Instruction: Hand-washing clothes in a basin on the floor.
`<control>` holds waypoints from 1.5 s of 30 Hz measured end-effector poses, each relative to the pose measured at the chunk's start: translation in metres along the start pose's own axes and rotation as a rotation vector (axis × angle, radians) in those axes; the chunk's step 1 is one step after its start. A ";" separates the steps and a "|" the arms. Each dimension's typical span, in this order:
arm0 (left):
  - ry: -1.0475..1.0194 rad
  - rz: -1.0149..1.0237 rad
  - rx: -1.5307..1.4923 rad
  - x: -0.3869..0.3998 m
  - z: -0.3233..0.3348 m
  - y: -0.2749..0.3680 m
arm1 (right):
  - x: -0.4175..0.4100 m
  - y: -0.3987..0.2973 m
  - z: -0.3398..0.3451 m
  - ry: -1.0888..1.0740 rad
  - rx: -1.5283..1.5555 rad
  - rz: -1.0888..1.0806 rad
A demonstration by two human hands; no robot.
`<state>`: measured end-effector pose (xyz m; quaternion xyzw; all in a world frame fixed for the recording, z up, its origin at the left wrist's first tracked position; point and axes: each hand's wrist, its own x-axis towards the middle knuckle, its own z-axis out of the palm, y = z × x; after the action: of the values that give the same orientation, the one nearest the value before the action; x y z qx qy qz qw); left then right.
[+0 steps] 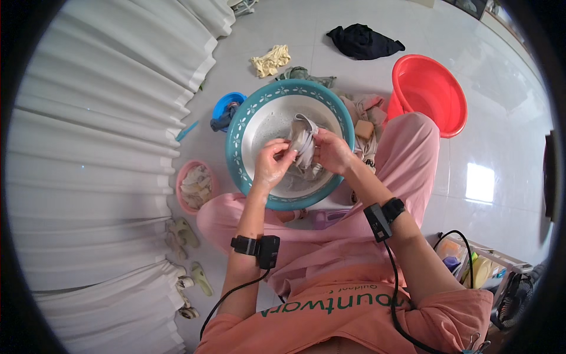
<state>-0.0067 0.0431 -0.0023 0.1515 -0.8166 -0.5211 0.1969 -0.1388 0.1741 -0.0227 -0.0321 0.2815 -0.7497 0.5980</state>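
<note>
A teal-rimmed basin (234,146) with a white flower pattern stands on the floor before me, holding soapy water. Over the water, a wet light-grey cloth (304,144) hangs between my hands, its lower part down in the basin. My left hand (274,163) pinches the cloth's left side between thumb and fingers. On the other side, my right hand (331,150) grips its upper right edge, some fingers hidden behind the fabric. Just right of the basin, a tan bar of soap (364,130) lies on pinkish and grey clothes (365,106).
A red bucket (429,95) stands at the upper right. Black (363,42), yellow (270,60) and green (305,75) cloths lie beyond the basin. A blue container (229,98) and a pink basket (181,188) with clothes stand left, near a white curtain (101,146).
</note>
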 end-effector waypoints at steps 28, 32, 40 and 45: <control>0.145 -0.297 -0.611 0.033 -0.018 0.035 | 0.011 -0.027 -0.009 0.168 -0.058 0.093; -0.086 -0.427 -0.405 0.009 -0.006 -0.062 | 0.020 -0.013 -0.004 0.018 0.162 0.235; 0.045 -0.407 -0.313 0.009 0.014 -0.052 | 0.020 -0.024 -0.013 -0.164 0.320 0.092; 0.294 -0.276 -0.757 0.021 0.003 -0.013 | 0.015 -0.021 0.002 -0.142 -0.078 -0.146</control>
<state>-0.0254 0.0306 -0.0119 0.2492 -0.5031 -0.7783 0.2811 -0.1611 0.1617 -0.0154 -0.1286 0.2642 -0.7756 0.5587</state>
